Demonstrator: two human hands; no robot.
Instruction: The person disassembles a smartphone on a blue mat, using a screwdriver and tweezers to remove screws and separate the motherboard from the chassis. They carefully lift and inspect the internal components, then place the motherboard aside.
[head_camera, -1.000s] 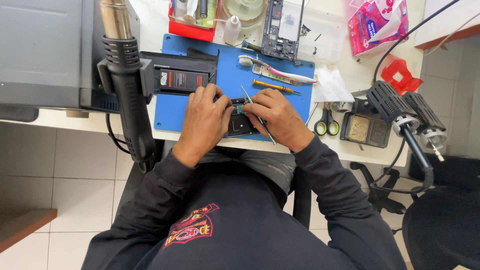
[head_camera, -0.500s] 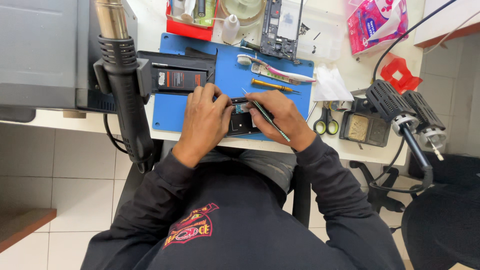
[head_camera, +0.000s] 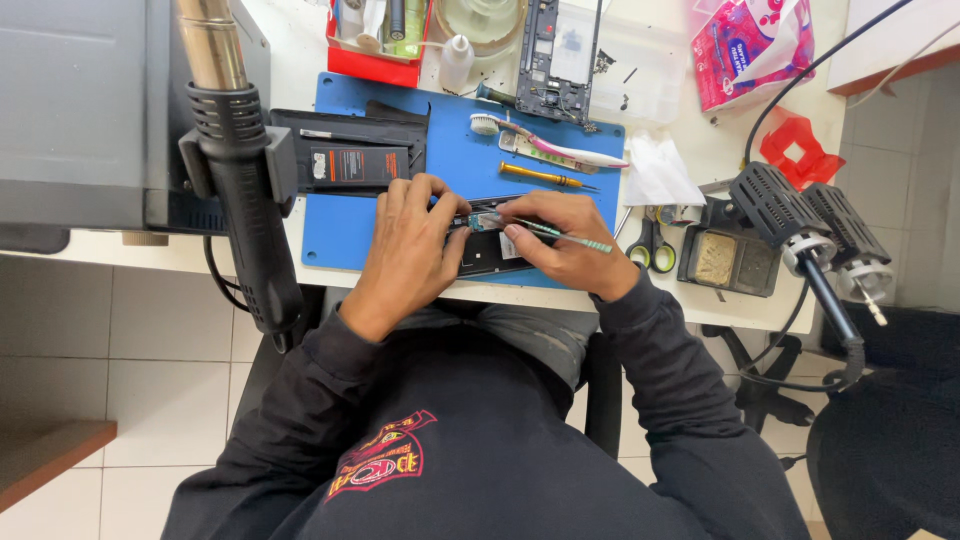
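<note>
Nearby – pink packet (head_camera: 752, 45), black labelled battery (head_camera: 358, 165)

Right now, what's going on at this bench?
A person sits at a blue mat working on an opened phone. The left hand steadies the phone, and the right hand holds tweezers with the tips at its upper edge. A toothbrush, a screwdriver and scissors lie nearby.

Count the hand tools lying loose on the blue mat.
3: a toothbrush near the blue mat's top edge, tweezers just under it, and a yellow-handled screwdriver below those. Others may be hidden under the hands.
</note>
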